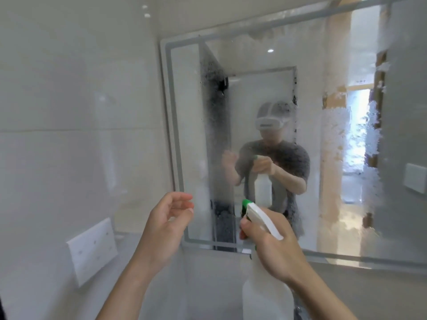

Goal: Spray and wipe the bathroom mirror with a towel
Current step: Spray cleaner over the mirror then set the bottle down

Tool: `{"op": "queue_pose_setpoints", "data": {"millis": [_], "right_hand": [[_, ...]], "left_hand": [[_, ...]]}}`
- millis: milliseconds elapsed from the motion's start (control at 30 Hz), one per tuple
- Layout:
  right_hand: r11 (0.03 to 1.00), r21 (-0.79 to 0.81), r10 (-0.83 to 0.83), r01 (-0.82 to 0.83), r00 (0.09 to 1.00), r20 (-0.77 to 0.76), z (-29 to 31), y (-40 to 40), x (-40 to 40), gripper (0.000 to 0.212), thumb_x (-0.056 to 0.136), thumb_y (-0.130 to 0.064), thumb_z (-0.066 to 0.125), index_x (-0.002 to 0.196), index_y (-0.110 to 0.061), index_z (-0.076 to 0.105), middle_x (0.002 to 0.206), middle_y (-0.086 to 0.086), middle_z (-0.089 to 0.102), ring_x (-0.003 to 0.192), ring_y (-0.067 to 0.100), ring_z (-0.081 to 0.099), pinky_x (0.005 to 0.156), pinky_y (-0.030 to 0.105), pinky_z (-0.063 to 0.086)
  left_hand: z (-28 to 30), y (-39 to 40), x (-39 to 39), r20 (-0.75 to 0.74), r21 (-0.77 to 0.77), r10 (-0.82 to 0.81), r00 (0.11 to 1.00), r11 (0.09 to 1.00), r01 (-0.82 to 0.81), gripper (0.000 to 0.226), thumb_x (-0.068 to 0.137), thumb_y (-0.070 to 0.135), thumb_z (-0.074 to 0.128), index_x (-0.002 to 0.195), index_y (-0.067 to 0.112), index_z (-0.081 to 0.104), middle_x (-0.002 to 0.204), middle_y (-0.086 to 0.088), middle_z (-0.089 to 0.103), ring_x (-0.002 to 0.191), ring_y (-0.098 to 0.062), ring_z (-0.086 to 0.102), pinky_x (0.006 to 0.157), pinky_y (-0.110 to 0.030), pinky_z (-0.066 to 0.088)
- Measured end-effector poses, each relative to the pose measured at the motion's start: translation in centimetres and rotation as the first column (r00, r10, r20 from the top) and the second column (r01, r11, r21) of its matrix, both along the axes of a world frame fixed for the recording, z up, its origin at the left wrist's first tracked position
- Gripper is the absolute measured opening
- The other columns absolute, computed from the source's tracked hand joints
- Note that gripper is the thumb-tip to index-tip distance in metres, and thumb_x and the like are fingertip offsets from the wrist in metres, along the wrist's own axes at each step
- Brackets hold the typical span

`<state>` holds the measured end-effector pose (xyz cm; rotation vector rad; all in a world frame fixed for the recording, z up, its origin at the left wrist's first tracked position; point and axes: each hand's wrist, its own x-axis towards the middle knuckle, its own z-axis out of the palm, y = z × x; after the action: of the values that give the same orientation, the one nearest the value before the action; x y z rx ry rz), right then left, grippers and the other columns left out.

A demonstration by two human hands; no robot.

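Observation:
The bathroom mirror [254, 100] hangs on the wall ahead, its glass misted and streaked with white foam, thickest at the right. My right hand [272, 245] grips the neck and trigger of a white spray bottle [263, 294] whose green nozzle points at the lower middle of the mirror. My left hand [161, 227] is raised beside it near the mirror's lower left corner, fingers loosely curled and holding nothing. No towel is in view. The mirror reflects a person holding the bottle.
Glossy white tiled wall [69, 112] fills the left side. A white socket plate [92, 250] sits on that wall at lower left. Another white switch plate [414, 181] shows at the mirror's right edge.

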<state>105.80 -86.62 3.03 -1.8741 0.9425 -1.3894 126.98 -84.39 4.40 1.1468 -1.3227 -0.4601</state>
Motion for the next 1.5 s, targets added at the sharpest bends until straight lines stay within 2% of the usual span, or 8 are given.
{"op": "queue_pose_setpoints", "data": {"millis": [167,300,533,800,900,1000,1167,1500], "right_hand": [[0.995,0.063,-0.078,0.08,0.997,-0.023,-2.8,0.1,-3.1,0.032,0.084,-0.028,0.057,0.071,0.001,0.054,0.073,0.018,0.058,0.062,0.022,0.052,0.056,0.021,0.04],[0.976,0.095,-0.197,0.195,0.98,0.006,-3.6,0.0,-6.1,0.022,0.092,-0.02,0.058,0.079,-0.003,0.057,0.081,0.019,0.061,0.066,0.027,0.055,0.056,0.041,0.05],[0.917,0.137,-0.374,0.375,0.927,-0.033,-6.0,1.0,-11.9,0.029,0.098,-0.022,0.059,0.074,-0.006,0.054,0.08,0.013,0.061,0.078,0.025,0.056,0.069,0.034,0.043],[0.829,0.042,-0.557,0.558,0.83,-0.03,-7.0,3.8,-18.2,0.035,0.099,-0.021,0.059,0.072,0.0,0.048,0.073,0.021,0.053,0.063,0.029,0.047,0.059,0.029,0.034],[0.797,0.048,-0.603,0.603,0.798,-0.005,-7.6,5.5,-20.4,0.04,0.091,-0.033,0.056,0.073,0.001,0.047,0.073,0.022,0.052,0.065,0.033,0.048,0.059,0.031,0.035],[0.759,0.079,-0.648,0.646,0.762,-0.004,-8.7,6.8,-22.9,0.036,0.095,-0.026,0.059,0.076,0.001,0.046,0.077,0.023,0.052,0.073,0.038,0.054,0.063,0.034,0.036],[0.72,0.145,-0.678,0.678,0.733,-0.055,-11.0,8.9,-26.1,0.034,0.095,-0.022,0.058,0.072,-0.001,0.044,0.065,0.01,0.043,0.06,0.016,0.039,0.058,0.027,0.033],[0.669,0.271,-0.698,0.693,0.71,-0.093,-17.5,10.2,-30.3,0.03,0.089,-0.026,0.054,0.074,-0.001,0.046,0.07,0.021,0.046,0.061,0.016,0.04,0.061,0.034,0.033]], "left_hand": [[-3.4,-2.0,-3.0,0.001,0.087,-0.077,0.997,0.993,0.077,0.031,0.07,0.026,0.065,0.101,0.021,0.067,0.098,-0.005,0.071,0.087,-0.016,0.063,0.085,-0.03,0.046],[-4.7,-3.5,-5.6,0.017,0.128,-0.147,0.989,0.981,0.143,0.03,0.071,0.029,0.065,0.101,0.024,0.067,0.101,-0.004,0.07,0.09,-0.016,0.063,0.084,-0.028,0.044],[-5.8,-4.7,-11.3,0.03,0.174,-0.298,0.954,0.941,0.289,0.029,0.073,0.028,0.061,0.101,0.026,0.067,0.102,0.001,0.07,0.096,-0.021,0.066,0.087,-0.034,0.052],[-7.7,-5.5,-19.1,0.035,0.196,-0.492,0.87,0.857,0.476,0.023,0.091,0.005,0.066,0.102,0.025,0.068,0.099,0.004,0.072,0.094,-0.016,0.065,0.09,-0.034,0.05],[-8.9,-5.1,-22.2,-0.002,0.206,-0.551,0.834,0.816,0.54,0.02,0.084,0.017,0.068,0.101,0.026,0.069,0.096,0.005,0.072,0.094,-0.021,0.064,0.09,-0.037,0.049],[-9.8,-4.8,-25.3,-0.04,0.213,-0.608,0.793,0.77,0.602,0.021,0.081,0.019,0.066,0.101,0.024,0.069,0.097,0.001,0.072,0.097,-0.026,0.065,0.091,-0.04,0.049],[-12.4,-4.6,-29.5,-0.094,0.256,-0.667,0.739,0.701,0.666,0.028,0.072,0.023,0.064,0.1,0.023,0.069,0.097,-0.002,0.072,0.095,-0.028,0.066,0.087,-0.04,0.05],[-19.5,-3.4,-35.5,-0.221,0.447,-0.667,0.711,0.579,0.682,0.033,0.066,0.02,0.061,0.098,0.015,0.068,0.092,-0.005,0.072,0.086,-0.021,0.064,0.079,-0.031,0.048]]}}
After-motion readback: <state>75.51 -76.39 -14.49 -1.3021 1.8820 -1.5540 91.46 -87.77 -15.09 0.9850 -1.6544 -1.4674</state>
